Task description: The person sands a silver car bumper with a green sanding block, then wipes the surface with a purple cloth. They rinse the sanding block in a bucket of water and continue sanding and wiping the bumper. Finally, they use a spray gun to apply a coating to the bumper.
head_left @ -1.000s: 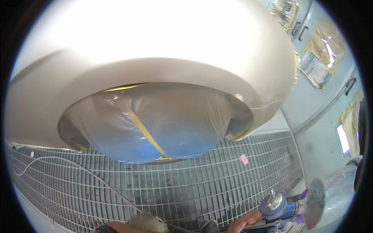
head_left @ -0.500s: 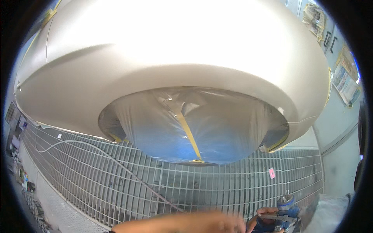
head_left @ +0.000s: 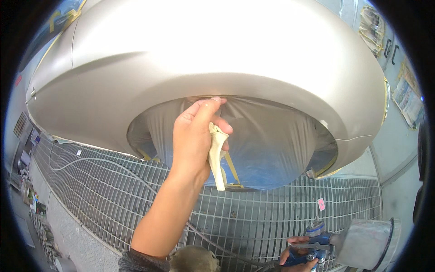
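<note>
My left hand [head_left: 195,131] reaches up to the upper lip of a car's wheel arch [head_left: 272,88], thumb and forefinger pinched together at the edge. A crumpled cream-yellow strip [head_left: 217,156], cloth or masking tape, hangs from under its curled fingers. Behind it, plastic masking film [head_left: 272,140] covers the wheel opening, with a line of yellow tape [head_left: 234,170] low down. At the lower right, my right hand [head_left: 297,254] is wrapped round a blue spray gun [head_left: 321,240], whose large translucent cup [head_left: 364,245] lies sideways.
The silver-beige car panel [head_left: 90,90] fills the upper view. Below is a metal floor grating [head_left: 113,186] with a grey hose [head_left: 131,174] across it. Masked doors [head_left: 398,154] stand on the right. A rounded grey-brown object [head_left: 195,259] shows at the bottom edge.
My left hand has risen from beside the spray gun to the arch edge, and the cream-yellow strip now shows in it. The gun has tipped, its cup now pointing right. The masking film has shifted.
</note>
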`<state>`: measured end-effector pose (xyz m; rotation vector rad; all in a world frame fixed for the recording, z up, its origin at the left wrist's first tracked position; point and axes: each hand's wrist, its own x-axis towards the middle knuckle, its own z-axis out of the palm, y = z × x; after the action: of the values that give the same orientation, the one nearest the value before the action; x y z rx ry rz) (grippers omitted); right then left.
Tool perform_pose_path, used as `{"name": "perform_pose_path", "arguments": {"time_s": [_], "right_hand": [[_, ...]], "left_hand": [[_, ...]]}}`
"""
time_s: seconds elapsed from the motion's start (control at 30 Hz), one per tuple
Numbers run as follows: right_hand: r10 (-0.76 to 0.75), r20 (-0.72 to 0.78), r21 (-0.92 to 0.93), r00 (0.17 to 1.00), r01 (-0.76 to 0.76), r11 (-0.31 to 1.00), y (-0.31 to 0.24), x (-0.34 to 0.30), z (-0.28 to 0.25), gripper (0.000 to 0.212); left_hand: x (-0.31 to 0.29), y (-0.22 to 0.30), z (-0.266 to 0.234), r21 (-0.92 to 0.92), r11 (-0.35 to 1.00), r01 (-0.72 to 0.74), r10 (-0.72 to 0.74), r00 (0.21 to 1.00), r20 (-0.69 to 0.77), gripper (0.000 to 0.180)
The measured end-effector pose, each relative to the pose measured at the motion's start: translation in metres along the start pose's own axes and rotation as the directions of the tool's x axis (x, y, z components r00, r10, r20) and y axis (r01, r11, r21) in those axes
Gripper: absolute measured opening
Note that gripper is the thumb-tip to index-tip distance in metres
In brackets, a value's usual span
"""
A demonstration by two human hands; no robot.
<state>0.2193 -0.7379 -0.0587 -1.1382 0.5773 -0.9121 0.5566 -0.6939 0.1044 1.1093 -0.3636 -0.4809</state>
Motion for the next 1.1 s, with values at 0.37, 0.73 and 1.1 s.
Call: {"name": "perform_pose_path", "arguments": {"time_s": [0.37, 0.73, 1.1], "right_hand": [[-0.011, 0.094, -0.043, 0.996, 0.015, 0.999, 0.002, 0.000, -0.016, 0.099], [-0.119, 0.114, 0.016, 0.986, 0.118, 0.993, 0.013, 0.003, -0.023, 0.096], [-0.015, 0.136, 0.013, 0.991, 0.014, 1.000, 0.000, 0.002, -0.016, 0.103]], "left_hand": [[0.000, 0.004, 0.003, 0.044, 0.999, 0.013, -0.012, 1.000, -0.015, 0.028], [0.004, 0.012, -0.002, 0.123, 0.992, 0.033, -0.032, 0.999, -0.014, 0.033], [0.004, 0.011, 0.001, 0.083, 0.997, -0.004, 0.004, 1.000, -0.009, 0.021]]}}
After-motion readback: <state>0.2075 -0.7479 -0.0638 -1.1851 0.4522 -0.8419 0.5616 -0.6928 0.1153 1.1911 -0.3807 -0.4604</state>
